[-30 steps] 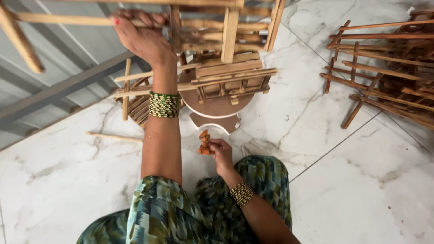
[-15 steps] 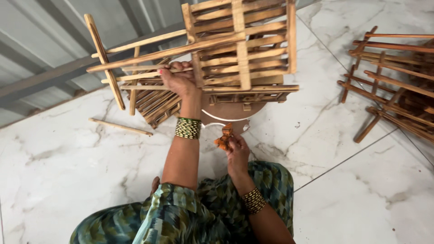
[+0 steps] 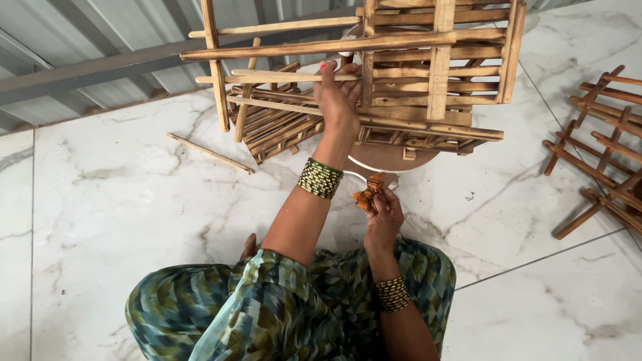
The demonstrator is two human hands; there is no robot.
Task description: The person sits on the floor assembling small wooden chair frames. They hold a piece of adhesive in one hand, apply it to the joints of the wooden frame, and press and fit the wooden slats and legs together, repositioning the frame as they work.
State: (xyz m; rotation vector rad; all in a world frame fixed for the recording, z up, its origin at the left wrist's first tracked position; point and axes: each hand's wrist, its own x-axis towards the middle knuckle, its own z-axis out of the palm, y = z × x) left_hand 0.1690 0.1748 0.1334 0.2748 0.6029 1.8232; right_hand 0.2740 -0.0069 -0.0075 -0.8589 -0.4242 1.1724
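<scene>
My left hand reaches forward and grips a slat of a wooden slatted frame that stands tilted on the marble floor. Just below the frame's lower edge, my right hand holds a small crumpled orange piece, perhaps cloth or sandpaper. A round wooden disc lies under the frame, partly hidden by it. Both wrists wear green beaded bangles.
More slatted wooden pieces are stacked behind the frame at the left. A loose wooden stick lies on the floor. Another pile of wooden frames sits at the right edge. A corrugated metal wall runs along the back.
The view has tilted down, so the frame sits lower in view. My left hand has shifted its grip to a lower slat. My right hand keeps the orange piece, lifted a little nearer the frame.
</scene>
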